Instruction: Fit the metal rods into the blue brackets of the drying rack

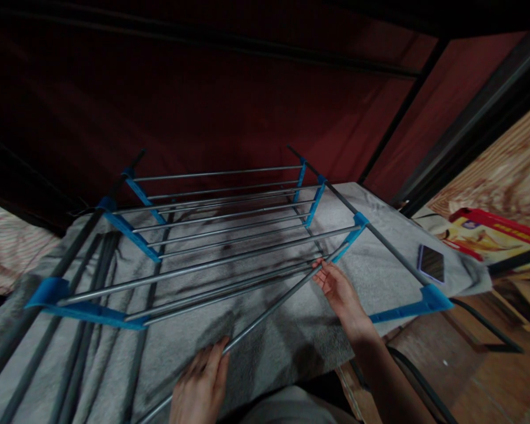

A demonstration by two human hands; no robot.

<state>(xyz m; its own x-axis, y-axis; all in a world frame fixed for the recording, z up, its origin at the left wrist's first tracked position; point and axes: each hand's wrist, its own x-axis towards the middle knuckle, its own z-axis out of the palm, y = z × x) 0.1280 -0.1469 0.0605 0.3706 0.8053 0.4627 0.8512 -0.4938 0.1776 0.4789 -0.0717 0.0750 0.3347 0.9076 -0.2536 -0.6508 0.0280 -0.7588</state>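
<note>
A thin grey metal tube [269,310] runs slantwise across the front of a half-built rack of grey tubes and blue plastic brackets. My left hand [202,380] is wrapped round its lower part, near the bottom edge of the view. Farther up, my right hand [335,285] pinches the same tube between thumb and fingers. The tube's upper end lies beside a blue bracket [348,242] on the right side rail; I cannot tell whether it sits in a hole. Several crossbars [229,259] span the left and right brackets. A front left bracket [88,315] holds bar ends.
Grey cloth [291,341] covers the table under the rack. Loose dark tubes [88,294] lie at the left. A phone [431,264] rests on the right, near a red and yellow box [499,232]. Another blue bracket [410,305] hangs on the right rail's near end.
</note>
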